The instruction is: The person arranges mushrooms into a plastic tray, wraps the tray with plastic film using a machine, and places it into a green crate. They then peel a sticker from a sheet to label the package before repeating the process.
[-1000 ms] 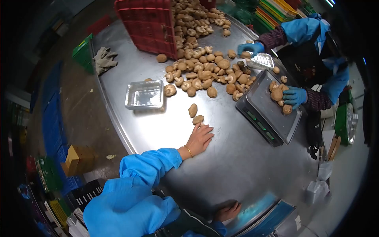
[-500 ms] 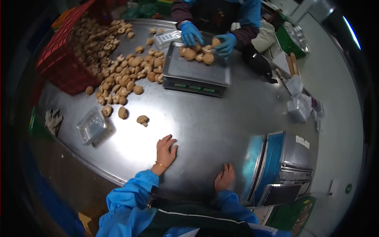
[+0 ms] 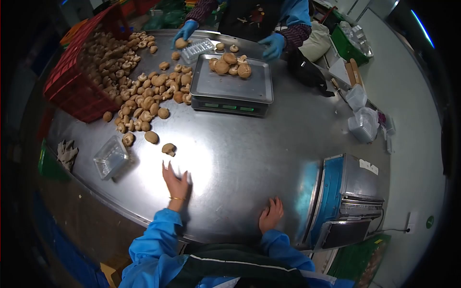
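My left hand (image 3: 175, 184) is open and holds nothing, fingers spread just below a single brown mushroom (image 3: 168, 149) on the metal table (image 3: 230, 177). My right hand (image 3: 272, 214) rests open near the table's front edge, to the left of a blue and metal machine (image 3: 343, 201). Left of my left hand sits an empty clear plastic tray (image 3: 111, 157). Farther off, a heap of mushrooms (image 3: 149, 96) spreads from a tipped red crate (image 3: 72, 77). Several more mushrooms (image 3: 228, 65) lie together on a scale (image 3: 230, 90).
Across the table, a co-worker's gloved hand (image 3: 186, 31) holds a mushroom (image 3: 181, 43) beside a ridged plastic tray (image 3: 198, 49). That person's other gloved hand (image 3: 274, 46) is right of the scale. Plastic packs (image 3: 363, 126) stand at the right edge, and a grey cloth (image 3: 66, 154) at the left.
My left hand has moved left and forward toward the single mushroom. The co-worker's hands have left the scale, one going left to a mushroom. My right hand is nearly unmoved.
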The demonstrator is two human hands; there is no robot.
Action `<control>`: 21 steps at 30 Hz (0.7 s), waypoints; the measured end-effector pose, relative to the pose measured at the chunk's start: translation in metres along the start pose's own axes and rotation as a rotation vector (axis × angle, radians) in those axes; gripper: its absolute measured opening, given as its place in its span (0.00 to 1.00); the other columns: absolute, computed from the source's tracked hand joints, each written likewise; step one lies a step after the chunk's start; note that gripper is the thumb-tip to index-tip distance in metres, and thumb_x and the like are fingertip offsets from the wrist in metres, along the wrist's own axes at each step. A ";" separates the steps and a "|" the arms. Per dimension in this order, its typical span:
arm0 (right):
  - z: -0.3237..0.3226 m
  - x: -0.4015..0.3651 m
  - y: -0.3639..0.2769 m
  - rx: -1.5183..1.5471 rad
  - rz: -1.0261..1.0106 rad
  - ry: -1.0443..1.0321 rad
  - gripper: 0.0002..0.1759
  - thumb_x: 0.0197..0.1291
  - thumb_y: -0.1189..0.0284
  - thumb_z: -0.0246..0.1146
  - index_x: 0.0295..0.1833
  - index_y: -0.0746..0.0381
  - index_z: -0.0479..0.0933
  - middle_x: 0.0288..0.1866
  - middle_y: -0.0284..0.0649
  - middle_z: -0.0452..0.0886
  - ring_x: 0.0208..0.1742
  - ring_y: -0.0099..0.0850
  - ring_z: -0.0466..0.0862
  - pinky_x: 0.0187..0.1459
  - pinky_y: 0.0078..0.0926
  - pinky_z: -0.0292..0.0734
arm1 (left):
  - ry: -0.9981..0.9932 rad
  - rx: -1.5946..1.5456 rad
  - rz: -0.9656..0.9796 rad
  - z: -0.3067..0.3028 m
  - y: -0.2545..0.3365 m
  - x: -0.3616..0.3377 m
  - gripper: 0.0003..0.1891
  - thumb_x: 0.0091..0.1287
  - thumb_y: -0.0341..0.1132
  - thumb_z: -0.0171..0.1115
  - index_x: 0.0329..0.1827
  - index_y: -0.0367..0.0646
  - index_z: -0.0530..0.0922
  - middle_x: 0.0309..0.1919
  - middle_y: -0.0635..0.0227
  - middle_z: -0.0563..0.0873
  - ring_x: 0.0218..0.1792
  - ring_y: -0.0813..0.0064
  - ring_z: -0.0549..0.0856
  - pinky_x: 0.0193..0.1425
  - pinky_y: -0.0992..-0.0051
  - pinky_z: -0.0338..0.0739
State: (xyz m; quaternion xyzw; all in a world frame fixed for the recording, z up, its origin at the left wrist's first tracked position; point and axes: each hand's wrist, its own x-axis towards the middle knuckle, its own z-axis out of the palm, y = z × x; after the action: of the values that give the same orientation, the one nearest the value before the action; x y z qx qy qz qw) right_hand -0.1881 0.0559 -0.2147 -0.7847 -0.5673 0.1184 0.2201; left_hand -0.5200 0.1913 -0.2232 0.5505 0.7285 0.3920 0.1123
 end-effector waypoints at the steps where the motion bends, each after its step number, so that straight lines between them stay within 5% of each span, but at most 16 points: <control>1: 0.000 0.000 0.000 0.002 -0.003 -0.003 0.21 0.58 0.77 0.53 0.59 0.65 0.71 0.69 0.52 0.62 0.71 0.50 0.59 0.69 0.49 0.49 | 0.062 0.058 -0.001 -0.011 -0.005 0.015 0.41 0.53 0.33 0.70 0.70 0.39 0.60 0.70 0.44 0.57 0.70 0.48 0.58 0.71 0.60 0.58; 5: 0.000 0.000 0.000 -0.005 -0.004 0.001 0.21 0.57 0.78 0.53 0.58 0.64 0.71 0.69 0.52 0.62 0.70 0.50 0.59 0.69 0.50 0.49 | 0.059 0.033 -0.038 -0.014 -0.039 0.042 0.45 0.53 0.39 0.71 0.72 0.38 0.57 0.71 0.42 0.53 0.71 0.44 0.54 0.73 0.56 0.52; 8: 0.000 0.000 -0.001 -0.009 -0.002 0.007 0.21 0.57 0.78 0.52 0.58 0.65 0.71 0.69 0.52 0.62 0.70 0.50 0.59 0.69 0.50 0.49 | -0.138 0.438 -0.083 0.007 -0.050 0.041 0.45 0.54 0.55 0.66 0.71 0.40 0.59 0.71 0.46 0.56 0.72 0.43 0.52 0.73 0.47 0.44; 21: 0.000 -0.001 0.000 -0.047 0.012 0.003 0.20 0.60 0.76 0.52 0.58 0.66 0.71 0.69 0.52 0.63 0.71 0.49 0.59 0.70 0.48 0.49 | -0.082 0.433 -0.125 0.017 -0.048 0.043 0.43 0.54 0.58 0.65 0.69 0.43 0.64 0.72 0.51 0.57 0.72 0.44 0.52 0.73 0.45 0.42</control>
State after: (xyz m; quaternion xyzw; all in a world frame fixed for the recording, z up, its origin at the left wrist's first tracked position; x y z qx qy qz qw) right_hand -0.1881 0.0549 -0.2145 -0.7932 -0.5649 0.1052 0.2016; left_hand -0.5595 0.2330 -0.2562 0.5310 0.8232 0.1958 0.0452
